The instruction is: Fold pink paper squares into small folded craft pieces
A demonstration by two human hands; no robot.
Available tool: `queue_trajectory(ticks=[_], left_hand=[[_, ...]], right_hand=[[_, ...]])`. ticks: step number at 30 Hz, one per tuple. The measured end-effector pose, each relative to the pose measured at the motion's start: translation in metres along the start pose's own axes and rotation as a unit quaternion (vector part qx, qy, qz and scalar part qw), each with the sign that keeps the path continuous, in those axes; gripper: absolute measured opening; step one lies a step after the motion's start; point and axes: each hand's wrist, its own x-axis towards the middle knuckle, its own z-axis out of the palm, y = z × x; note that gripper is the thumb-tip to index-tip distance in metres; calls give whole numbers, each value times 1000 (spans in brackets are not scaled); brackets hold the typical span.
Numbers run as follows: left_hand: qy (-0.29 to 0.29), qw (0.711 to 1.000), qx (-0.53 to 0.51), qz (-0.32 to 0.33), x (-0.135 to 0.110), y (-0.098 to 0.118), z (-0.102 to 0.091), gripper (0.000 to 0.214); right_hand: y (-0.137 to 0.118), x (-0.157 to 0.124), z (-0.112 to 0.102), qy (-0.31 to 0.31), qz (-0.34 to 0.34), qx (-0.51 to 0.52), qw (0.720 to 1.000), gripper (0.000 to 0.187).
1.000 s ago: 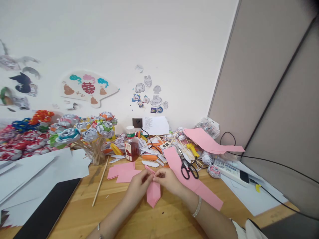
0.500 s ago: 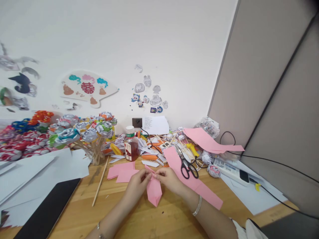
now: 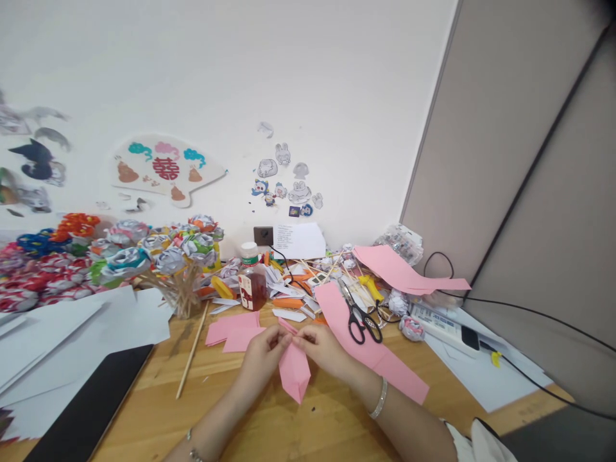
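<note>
Both hands meet over the middle of the wooden table (image 3: pixel 332 427), close to its near edge. The left hand (image 3: pixel 262 354) is curled, its fingertips pinched on the top of a folded pink paper (image 3: pixel 294 377). The right hand (image 3: pixel 323 350) pinches the same top edge from the other side, so the two sets of fingers almost touch. A silver bracelet (image 3: pixel 380 399) sits on the right wrist. The folded piece hangs down between the hands, its pointed end aimed at the near edge. Whether that tip rests on the wood, I cannot tell.

Just beyond the left hand lie a few loose pink sheets (image 3: pixel 230 330), flat on the table. To the right of the hands a long pink strip (image 3: pixel 392 369) runs from far to near, and black-handled scissors (image 3: pixel 360 317) lie across its far part. Farther back a small brown bottle (image 3: pixel 251 287) with a white cap stands upright among paper scraps. A thin wooden stick (image 3: pixel 192 351) lies to the left of the hands. Beyond it, a bunch of paper flowers (image 3: pixel 168 253) stands on sticks. Near the left edge lies a black tablet (image 3: pixel 91 404), with white sheets (image 3: pixel 86 324) beside it.
</note>
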Motion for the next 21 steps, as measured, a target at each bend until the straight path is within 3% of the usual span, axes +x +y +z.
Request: queue_trajectory(ticks=[8,14,21], left_hand=[[48,999,-8,-5,2,-4,1,20],[-20,999,-21,-34,5,-6,0,19],[-46,998,-31,-20,6,-11,1,23]], right_hand=[[-2,0,-1,-2,-5,-22,1000,22],[3,1,-1,15,-14,-76,997,17],[5,3,0,19,-22,-89,996,16]])
